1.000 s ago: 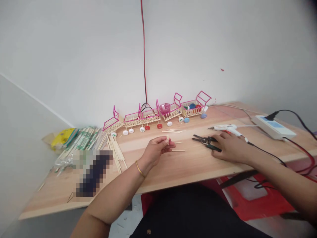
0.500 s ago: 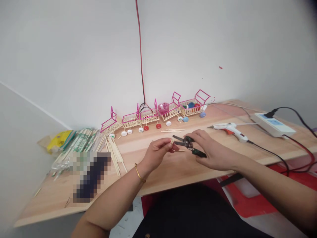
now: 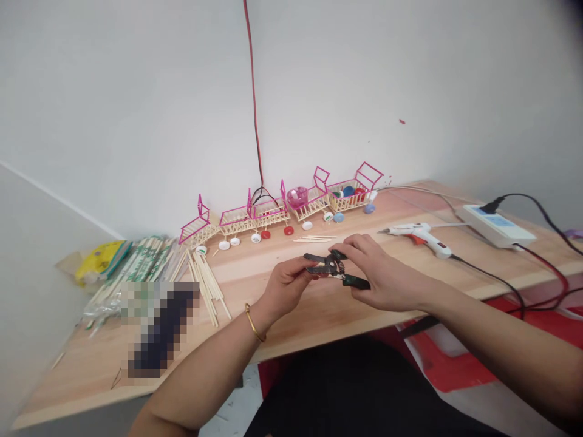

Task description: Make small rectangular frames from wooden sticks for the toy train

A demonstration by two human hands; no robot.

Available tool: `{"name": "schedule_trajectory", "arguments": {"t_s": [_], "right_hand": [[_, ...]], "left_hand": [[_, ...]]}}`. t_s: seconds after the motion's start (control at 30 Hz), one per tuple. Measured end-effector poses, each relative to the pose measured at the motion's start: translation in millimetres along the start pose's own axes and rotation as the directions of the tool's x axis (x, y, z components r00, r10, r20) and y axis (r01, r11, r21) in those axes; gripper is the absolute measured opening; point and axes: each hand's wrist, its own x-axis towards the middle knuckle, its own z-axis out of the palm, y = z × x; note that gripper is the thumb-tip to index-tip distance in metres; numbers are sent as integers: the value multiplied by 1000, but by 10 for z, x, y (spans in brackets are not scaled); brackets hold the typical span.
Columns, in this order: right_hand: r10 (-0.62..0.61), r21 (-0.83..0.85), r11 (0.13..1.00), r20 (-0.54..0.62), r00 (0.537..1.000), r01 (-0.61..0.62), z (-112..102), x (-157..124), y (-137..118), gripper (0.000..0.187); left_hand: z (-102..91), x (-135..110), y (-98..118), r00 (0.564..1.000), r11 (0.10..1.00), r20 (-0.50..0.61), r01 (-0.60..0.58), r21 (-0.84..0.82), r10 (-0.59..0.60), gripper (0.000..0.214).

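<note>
My right hand (image 3: 385, 276) is closed around the handles of black cutting pliers (image 3: 330, 267), held just above the wooden table (image 3: 319, 303). The plier jaws point left and meet the fingertips of my left hand (image 3: 286, 282). That hand is pinched on a short wooden stick piece, which the jaws and fingers mostly hide. A gold bangle sits on my left wrist.
A row of small stick carts with pink frames and bottle-cap wheels (image 3: 282, 209) lines the wall. Loose sticks (image 3: 204, 282) and packets of sticks (image 3: 136, 264) lie at left, next to a blurred dark object (image 3: 159, 331). A glue gun (image 3: 419, 233) and a power strip (image 3: 496, 224) rest at right, with cables.
My right hand picked the pliers up from the table and carried them left to my left hand's stick piece. The jaws now meet my left fingertips.
</note>
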Motion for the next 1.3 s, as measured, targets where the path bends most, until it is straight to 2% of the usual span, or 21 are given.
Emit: {"name": "schedule_trajectory", "arguments": {"t_s": [0.17, 0.33, 0.57, 0.73, 0.87, 0.93, 1.0, 1.13, 1.3], "right_hand": [[-23, -91, 996, -19, 1000, 21, 38, 29, 4, 60], [-81, -112, 991, -17, 997, 79, 75, 86, 64, 50], [-33, -155, 987, 33, 999, 38, 112, 137, 191, 30], [-7, -197, 980, 88, 996, 24, 89, 133, 207, 28], [13, -149, 989, 189, 982, 16, 39, 84, 199, 26], [13, -78, 997, 224, 975, 5, 33, 61, 197, 26], [-20, -25, 999, 190, 982, 26, 43, 51, 192, 33], [-75, -69, 995, 44, 996, 78, 65, 65, 163, 56], [-93, -70, 993, 62, 994, 97, 17, 69, 118, 58]], "left_hand": [[-4, -22, -7, 995, 990, -52, -83, 116, 90, 15], [24, -53, 20, 989, 967, 1, -147, 211, 150, 21], [-17, -13, -56, 991, 943, -50, -103, 317, 125, 22], [-80, 36, -149, 985, 898, 15, -161, 410, 170, 25], [-117, 62, -158, 954, 825, 136, -299, 479, 267, 22], [-122, 74, -150, 943, 817, 184, -332, 471, 278, 22], [-116, 83, -148, 945, 852, 196, -321, 414, 261, 22], [-103, 86, -190, 963, 934, 164, -253, 252, 216, 21], [-110, 76, -245, 974, 957, 152, -201, 208, 171, 21]]}}
